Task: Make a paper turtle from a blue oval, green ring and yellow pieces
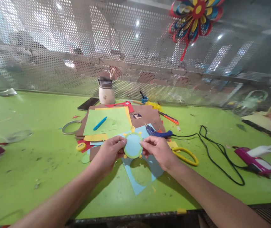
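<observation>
My left hand (pixel 109 151) and my right hand (pixel 158 151) both pinch a round paper piece (pixel 132 145), light blue in the middle with a green rim and small yellow bits around its edge. I hold it just above the green table. Under it lies a light blue paper sheet (pixel 140 177) with a round hole cut out. A blue glue gun (pixel 156 132) rests just behind my right hand, and yellow-handled scissors (pixel 186 155) lie to its right.
Behind my hands lies a pile of coloured paper with a green sheet (pixel 112 122) and a blue pen (pixel 99 123). A tape roll (pixel 70 127), a white jar (pixel 106 91), a phone (pixel 88 103), a black cable (pixel 217 152) and a perforated metal wall (pixel 54 47) are nearby.
</observation>
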A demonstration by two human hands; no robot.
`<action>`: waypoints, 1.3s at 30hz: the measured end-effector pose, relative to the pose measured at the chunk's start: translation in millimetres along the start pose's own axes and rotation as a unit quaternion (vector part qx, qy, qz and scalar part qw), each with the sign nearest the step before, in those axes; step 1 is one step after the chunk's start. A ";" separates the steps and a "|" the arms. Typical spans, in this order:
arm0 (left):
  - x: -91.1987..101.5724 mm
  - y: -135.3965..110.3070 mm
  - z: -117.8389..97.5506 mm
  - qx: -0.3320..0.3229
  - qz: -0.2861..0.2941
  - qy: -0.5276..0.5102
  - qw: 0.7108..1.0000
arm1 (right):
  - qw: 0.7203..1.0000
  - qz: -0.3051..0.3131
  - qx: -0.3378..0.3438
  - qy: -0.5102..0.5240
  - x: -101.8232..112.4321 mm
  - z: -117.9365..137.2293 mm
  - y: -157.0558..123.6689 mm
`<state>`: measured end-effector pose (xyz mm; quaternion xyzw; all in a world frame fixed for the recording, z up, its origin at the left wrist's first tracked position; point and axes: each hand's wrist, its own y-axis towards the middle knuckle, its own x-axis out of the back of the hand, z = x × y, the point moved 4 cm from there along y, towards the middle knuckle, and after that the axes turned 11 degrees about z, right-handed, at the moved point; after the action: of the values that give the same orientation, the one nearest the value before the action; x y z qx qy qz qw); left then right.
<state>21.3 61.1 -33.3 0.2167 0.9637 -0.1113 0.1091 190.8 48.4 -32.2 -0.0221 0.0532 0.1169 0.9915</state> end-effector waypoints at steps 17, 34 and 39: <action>6.5 -2.4 -10.5 -0.040 0.023 0.001 0.999 | 0.996 0.008 0.026 -0.088 19.5 19.7 3.2; 1.9 -19.1 -35.4 -0.071 0.134 -0.050 0.987 | 0.768 0.050 0.037 -0.637 91.2 43.6 -6.4; -1.7 -24.3 -37.3 -0.086 0.139 -0.042 0.986 | 0.727 0.075 0.088 -0.677 91.6 34.2 3.7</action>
<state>5.9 48.8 6.6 0.3336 0.9247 -0.0210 0.1824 281.9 75.0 -8.5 0.1543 -0.6209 0.1693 0.7496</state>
